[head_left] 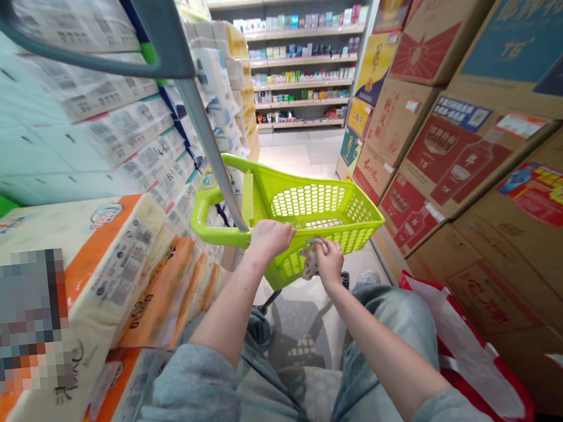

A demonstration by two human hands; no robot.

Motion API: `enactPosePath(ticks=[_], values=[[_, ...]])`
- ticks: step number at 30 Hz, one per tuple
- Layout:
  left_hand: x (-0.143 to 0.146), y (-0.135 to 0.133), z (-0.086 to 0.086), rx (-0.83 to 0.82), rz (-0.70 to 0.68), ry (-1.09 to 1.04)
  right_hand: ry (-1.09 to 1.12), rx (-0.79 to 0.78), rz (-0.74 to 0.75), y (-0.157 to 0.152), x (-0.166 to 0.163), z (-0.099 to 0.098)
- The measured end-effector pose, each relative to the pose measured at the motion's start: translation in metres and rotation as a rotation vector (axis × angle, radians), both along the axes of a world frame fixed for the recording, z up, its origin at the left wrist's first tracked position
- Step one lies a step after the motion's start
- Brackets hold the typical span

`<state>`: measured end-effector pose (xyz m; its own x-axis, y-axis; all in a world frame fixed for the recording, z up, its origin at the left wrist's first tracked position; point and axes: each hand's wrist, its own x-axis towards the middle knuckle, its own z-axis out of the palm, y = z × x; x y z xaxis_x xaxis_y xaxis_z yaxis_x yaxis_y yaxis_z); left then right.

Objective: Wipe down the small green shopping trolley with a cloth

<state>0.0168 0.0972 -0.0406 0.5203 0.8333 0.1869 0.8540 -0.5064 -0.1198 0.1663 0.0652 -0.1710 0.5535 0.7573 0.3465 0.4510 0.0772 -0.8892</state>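
Observation:
A lime-green shopping basket with perforated walls stands in front of my knees, tilted in view. A metal pole rises from its left end to a grey handle at the upper left. My left hand is closed at the near rim beside the foot of the pole, its fingertips partly hidden. My right hand pinches a small pale cloth with brownish spots, held against or just before the basket's near side wall. Nothing shows inside the visible part of the basket.
Stacked tissue packs line the left side, with a blurred-out patch at lower left. Cardboard cartons are piled on the right. A red-and-white bag lies by my right leg. Stocked shelves close off the aisle's far end.

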Motion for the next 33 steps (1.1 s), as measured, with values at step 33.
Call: enactPosePath(ticks=[33], values=[[-0.009,-0.003,-0.003,0.086,-0.016,-0.033,0.048,0.091,-0.020,0.016,-0.008,0.028]])
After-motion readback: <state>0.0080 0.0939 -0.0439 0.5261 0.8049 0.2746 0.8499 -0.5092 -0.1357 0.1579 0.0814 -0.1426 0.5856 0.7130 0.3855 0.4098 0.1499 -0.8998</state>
